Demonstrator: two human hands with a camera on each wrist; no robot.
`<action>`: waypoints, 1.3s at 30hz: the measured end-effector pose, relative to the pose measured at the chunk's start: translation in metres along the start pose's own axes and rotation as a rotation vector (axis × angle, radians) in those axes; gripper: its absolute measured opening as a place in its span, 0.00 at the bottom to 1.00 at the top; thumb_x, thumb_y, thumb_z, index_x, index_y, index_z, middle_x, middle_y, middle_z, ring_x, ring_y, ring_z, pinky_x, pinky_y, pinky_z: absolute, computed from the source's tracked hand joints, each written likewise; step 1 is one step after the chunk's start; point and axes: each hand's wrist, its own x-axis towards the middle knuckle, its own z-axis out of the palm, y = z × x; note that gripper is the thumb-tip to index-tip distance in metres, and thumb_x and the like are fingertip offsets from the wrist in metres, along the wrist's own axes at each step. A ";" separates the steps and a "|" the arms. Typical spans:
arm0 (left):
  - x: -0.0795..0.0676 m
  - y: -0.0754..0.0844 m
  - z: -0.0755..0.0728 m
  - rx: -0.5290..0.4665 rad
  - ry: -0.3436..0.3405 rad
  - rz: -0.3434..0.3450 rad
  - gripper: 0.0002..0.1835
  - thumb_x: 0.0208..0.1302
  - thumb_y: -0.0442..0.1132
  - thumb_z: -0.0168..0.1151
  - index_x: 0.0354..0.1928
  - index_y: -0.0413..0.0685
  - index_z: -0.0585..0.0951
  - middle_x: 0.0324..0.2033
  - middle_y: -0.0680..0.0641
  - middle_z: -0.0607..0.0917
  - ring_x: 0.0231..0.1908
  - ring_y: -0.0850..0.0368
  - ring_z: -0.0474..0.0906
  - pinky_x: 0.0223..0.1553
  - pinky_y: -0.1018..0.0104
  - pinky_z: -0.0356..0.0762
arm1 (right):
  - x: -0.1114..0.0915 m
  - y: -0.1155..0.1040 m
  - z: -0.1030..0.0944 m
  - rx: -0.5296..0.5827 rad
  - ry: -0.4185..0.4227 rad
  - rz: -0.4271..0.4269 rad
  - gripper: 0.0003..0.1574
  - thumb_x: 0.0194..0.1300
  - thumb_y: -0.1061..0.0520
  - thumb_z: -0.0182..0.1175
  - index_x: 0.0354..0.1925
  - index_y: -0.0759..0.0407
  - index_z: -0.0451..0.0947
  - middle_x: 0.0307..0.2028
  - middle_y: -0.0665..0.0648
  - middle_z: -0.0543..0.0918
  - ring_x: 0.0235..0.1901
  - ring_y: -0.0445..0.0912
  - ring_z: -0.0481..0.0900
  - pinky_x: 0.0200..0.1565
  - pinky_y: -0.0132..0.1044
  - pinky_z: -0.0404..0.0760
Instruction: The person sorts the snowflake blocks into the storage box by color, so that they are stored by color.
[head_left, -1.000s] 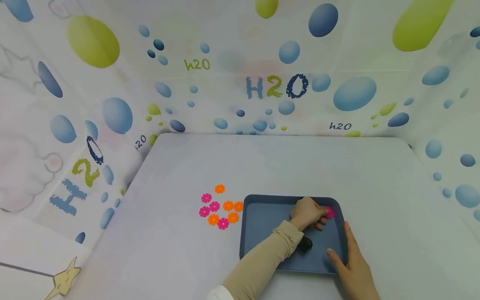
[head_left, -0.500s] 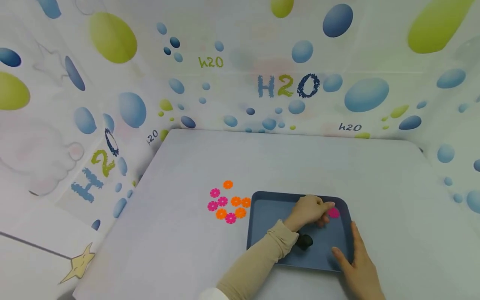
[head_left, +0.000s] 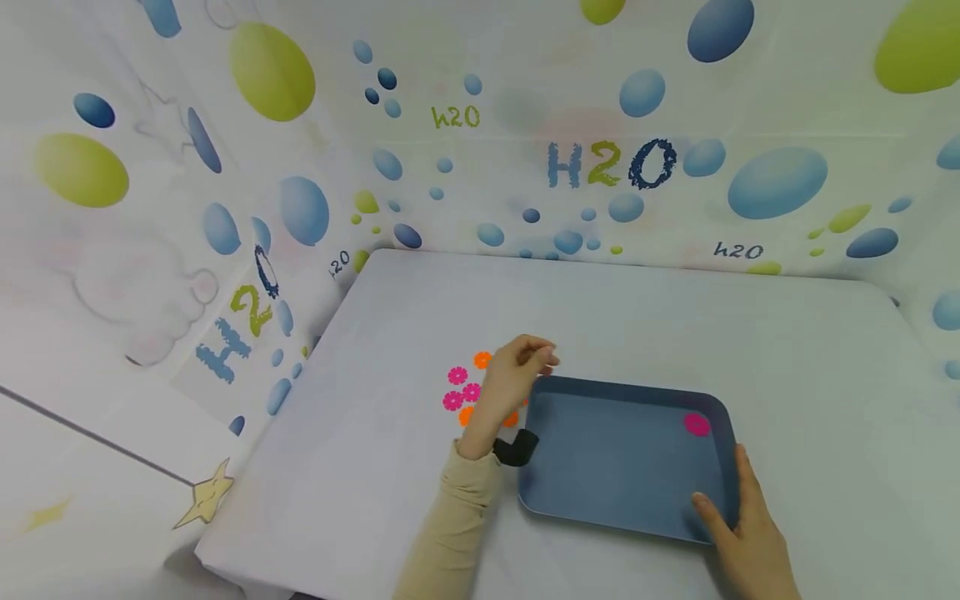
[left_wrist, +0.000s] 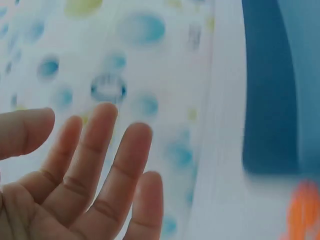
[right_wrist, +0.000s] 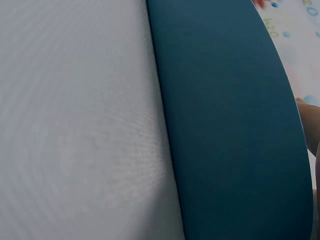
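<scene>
My left hand (head_left: 513,375) is raised beside the tray's far left corner, over part of a group of small flower-shaped pieces. In the left wrist view its fingers (left_wrist: 131,150) are loosely spread with nothing between them. The blue-grey tray (head_left: 622,467) lies on the table, with one pink flower piece (head_left: 697,425) at its far right corner. My right hand (head_left: 750,525) holds the tray's near right corner, thumb over the rim and fingers along the outer right side. The right wrist view shows mostly the tray's outer wall (right_wrist: 230,120).
Pink flower pieces (head_left: 453,401) and orange flower pieces (head_left: 482,360) lie left of the tray, some hidden behind the left hand and forearm. A black wrist-camera mount (head_left: 516,448) sits at the left wrist. A patterned backdrop (head_left: 510,150) rises behind the white table (head_left: 360,467).
My left hand has let go of the pink flower piece in the tray and moved left, out over the loose pieces. My right hand stays at the tray corner. The head view has shifted left.
</scene>
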 end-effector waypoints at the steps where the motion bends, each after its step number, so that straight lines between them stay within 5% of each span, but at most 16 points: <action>1: -0.001 -0.007 -0.009 0.003 0.055 -0.014 0.13 0.70 0.43 0.57 0.49 0.42 0.81 0.40 0.41 0.88 0.40 0.48 0.86 0.43 0.63 0.80 | 0.000 0.000 0.000 -0.001 0.002 0.001 0.53 0.73 0.43 0.49 0.76 0.48 0.23 0.76 0.68 0.33 0.68 0.79 0.44 0.57 0.77 0.52; 6: -0.011 -0.049 -0.048 0.083 0.303 -0.166 0.12 0.67 0.40 0.60 0.48 0.44 0.83 0.41 0.41 0.87 0.40 0.47 0.85 0.36 0.68 0.76 | 0.000 0.001 -0.001 -0.002 0.017 -0.007 0.53 0.73 0.44 0.49 0.76 0.47 0.24 0.76 0.68 0.35 0.68 0.78 0.44 0.59 0.76 0.51; 10: -0.021 -0.074 -0.062 0.139 0.400 -0.295 0.12 0.65 0.38 0.60 0.47 0.42 0.83 0.44 0.40 0.86 0.44 0.46 0.84 0.40 0.63 0.79 | 0.000 0.003 -0.003 -0.018 0.029 -0.001 0.53 0.73 0.44 0.49 0.76 0.48 0.24 0.75 0.69 0.36 0.68 0.78 0.45 0.59 0.76 0.52; 16: -0.031 -0.095 -0.064 0.161 0.395 -0.371 0.15 0.58 0.31 0.60 0.48 0.40 0.82 0.47 0.38 0.85 0.45 0.43 0.81 0.49 0.54 0.79 | 0.000 0.005 -0.003 -0.037 0.023 0.026 0.53 0.73 0.43 0.48 0.76 0.47 0.23 0.75 0.71 0.36 0.67 0.79 0.46 0.57 0.76 0.54; 23: -0.033 -0.104 -0.062 0.319 0.398 -0.322 0.20 0.49 0.25 0.63 0.47 0.43 0.83 0.44 0.42 0.86 0.27 0.53 0.74 0.28 0.68 0.71 | -0.003 0.005 0.002 -0.040 0.053 0.053 0.53 0.73 0.43 0.50 0.77 0.47 0.25 0.75 0.71 0.40 0.66 0.79 0.49 0.58 0.74 0.56; 32: -0.033 -0.102 -0.065 0.388 0.383 -0.297 0.19 0.51 0.26 0.66 0.48 0.43 0.84 0.41 0.41 0.85 0.36 0.47 0.77 0.39 0.57 0.78 | -0.001 0.002 0.003 -0.019 0.044 0.059 0.53 0.73 0.44 0.50 0.77 0.48 0.25 0.75 0.71 0.39 0.68 0.78 0.47 0.60 0.74 0.53; 39: -0.035 -0.104 -0.069 0.418 0.403 -0.274 0.08 0.54 0.33 0.69 0.38 0.43 0.87 0.29 0.45 0.87 0.30 0.51 0.79 0.33 0.63 0.73 | 0.001 0.000 0.004 -0.018 0.027 0.055 0.53 0.73 0.44 0.49 0.76 0.48 0.24 0.75 0.72 0.38 0.68 0.78 0.46 0.60 0.75 0.52</action>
